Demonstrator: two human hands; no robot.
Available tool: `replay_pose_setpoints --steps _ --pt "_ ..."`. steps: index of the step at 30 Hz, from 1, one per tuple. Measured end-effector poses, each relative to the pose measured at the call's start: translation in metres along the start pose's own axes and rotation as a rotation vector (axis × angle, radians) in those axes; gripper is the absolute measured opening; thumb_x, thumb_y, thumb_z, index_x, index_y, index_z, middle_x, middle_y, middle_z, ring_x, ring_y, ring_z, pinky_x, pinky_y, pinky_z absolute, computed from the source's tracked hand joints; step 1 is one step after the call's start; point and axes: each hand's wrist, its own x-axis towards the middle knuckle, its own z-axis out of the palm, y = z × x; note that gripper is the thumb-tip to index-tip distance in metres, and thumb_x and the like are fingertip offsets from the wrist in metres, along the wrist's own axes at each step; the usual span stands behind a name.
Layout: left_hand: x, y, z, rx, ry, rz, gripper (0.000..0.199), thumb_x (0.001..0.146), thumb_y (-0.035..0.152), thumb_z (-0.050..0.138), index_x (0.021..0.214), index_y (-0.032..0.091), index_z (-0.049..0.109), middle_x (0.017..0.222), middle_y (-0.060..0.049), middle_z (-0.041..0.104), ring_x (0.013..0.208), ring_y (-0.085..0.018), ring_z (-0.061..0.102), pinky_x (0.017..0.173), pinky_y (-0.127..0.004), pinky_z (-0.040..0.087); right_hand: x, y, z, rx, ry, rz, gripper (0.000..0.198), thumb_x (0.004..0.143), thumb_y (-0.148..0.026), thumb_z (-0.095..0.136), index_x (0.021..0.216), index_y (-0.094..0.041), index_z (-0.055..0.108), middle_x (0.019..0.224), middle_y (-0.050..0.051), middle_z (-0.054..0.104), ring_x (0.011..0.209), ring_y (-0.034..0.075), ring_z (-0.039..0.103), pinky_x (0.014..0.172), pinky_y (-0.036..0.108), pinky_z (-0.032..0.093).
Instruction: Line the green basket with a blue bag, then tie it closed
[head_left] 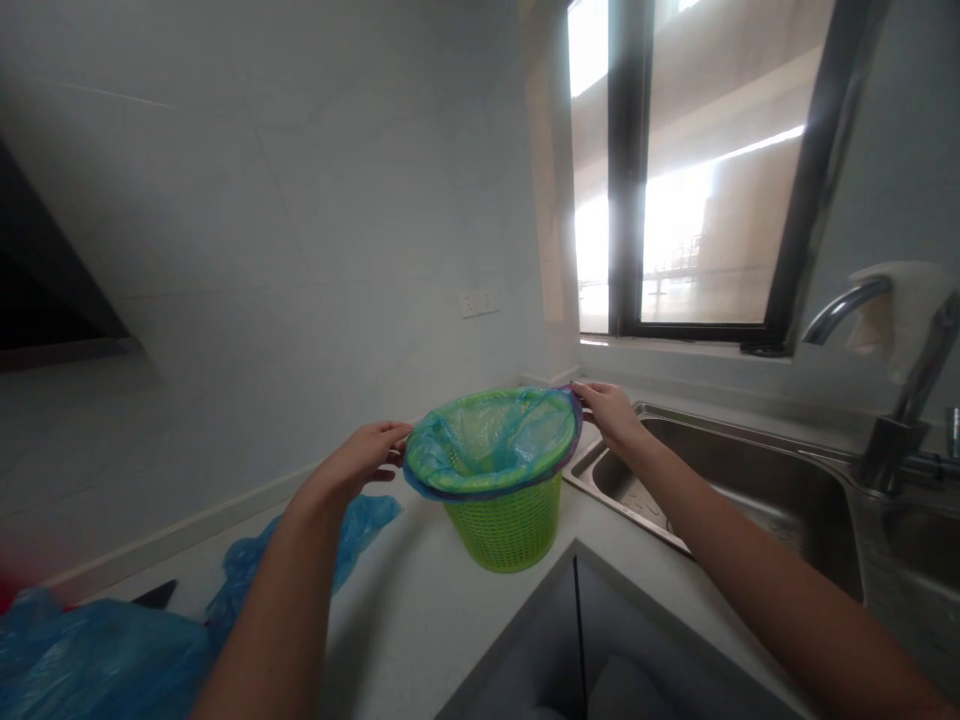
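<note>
the blue bag (491,440) already lines the green basket (510,525) on the bench (420,610), each grip, left hand (365,455) and right hand (611,412), pinching its rim; only final snugging seems left.

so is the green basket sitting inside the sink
No, the green basket stands on the countertop left of the sink, with the left hand and right hand at its rim.

Pale grey corner worktop (420,610) with a sink.
A green mesh basket (510,525) stands on it; crumpled blue plastic bags (112,650) lie left, a steel sink (750,480) is set in right.
</note>
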Motion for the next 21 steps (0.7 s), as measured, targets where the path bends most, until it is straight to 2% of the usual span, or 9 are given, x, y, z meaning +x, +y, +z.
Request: replay_pose_setpoints --steps 3,5,9,12,16,19,21 --pt "-0.005 0.002 0.0 0.096 -0.162 -0.087 0.05 0.071 0.061 0.064 0.096 0.018 0.07 0.092 -0.009 0.071 0.072 -0.02 0.063 0.059 -0.028 0.048 -0.003 -0.003 0.001 -0.129 -0.014 -0.166 0.021 0.078 -0.033 0.074 0.071 -0.014 0.071 0.066 0.0 0.066 0.063 0.011 0.058 0.063 0.023 0.05" --pt "-0.005 0.002 0.002 0.079 -0.208 -0.099 0.047 0.072 0.058 0.065 0.094 0.018 0.071 0.088 -0.008 0.07 0.07 -0.019 0.062 0.056 -0.026 0.045 -0.005 -0.003 0.003 -0.158 -0.063 -0.188 0.025 0.074 -0.037 0.076 0.07 -0.014 0.071 0.069 0.002 0.068 0.066 0.013 0.06 0.066 0.025 0.051" --pt "-0.001 0.0 0.009 -0.084 -0.129 -0.041 0.031 0.06 0.042 0.073 0.073 0.015 0.067 0.063 -0.001 0.056 0.054 -0.012 0.046 0.05 -0.022 0.038 -0.009 -0.003 0.007 -0.129 -0.155 -0.238 0.031 0.067 -0.036 0.081 0.087 -0.016 0.07 0.086 0.006 0.075 0.081 0.017 0.066 0.077 0.029 0.052" --pt "0.004 -0.003 0.011 -0.098 -0.086 0.006 0.031 0.06 0.044 0.072 0.065 0.015 0.062 0.056 0.002 0.046 0.05 -0.01 0.039 0.047 -0.022 0.035 -0.01 -0.002 0.008 -0.094 -0.201 -0.281 0.039 0.061 -0.024 0.081 0.096 -0.018 0.064 0.097 0.006 0.075 0.092 0.019 0.068 0.088 0.033 0.053" --pt "0.009 -0.005 0.011 0.119 0.069 0.031 0.029 0.07 0.045 0.061 0.067 0.016 0.063 0.057 -0.001 0.052 0.051 -0.015 0.047 0.052 -0.026 0.04 -0.009 0.0 0.009 -0.25 -0.154 -0.386 0.03 0.061 -0.017 0.073 0.089 -0.018 0.063 0.094 0.006 0.071 0.089 0.02 0.068 0.089 0.036 0.054" --pt "0.01 -0.002 0.014 0.421 0.324 0.17 0.032 0.081 0.042 0.047 0.066 0.018 0.061 0.061 -0.007 0.059 0.059 -0.022 0.055 0.057 -0.031 0.041 -0.01 0.0 0.009 -0.297 -0.123 -0.46 0.025 0.066 -0.022 0.072 0.089 -0.018 0.063 0.096 0.007 0.07 0.093 0.022 0.068 0.088 0.037 0.054" --pt "0.007 0.002 0.018 0.62 0.479 0.271 0.036 0.087 0.04 0.039 0.069 0.018 0.061 0.07 -0.012 0.065 0.07 -0.027 0.061 0.063 -0.034 0.042 -0.013 0.0 0.01 -0.251 -0.133 -0.421 0.026 0.067 -0.026 0.074 0.088 -0.018 0.062 0.095 0.007 0.07 0.094 0.023 0.068 0.089 0.038 0.053"
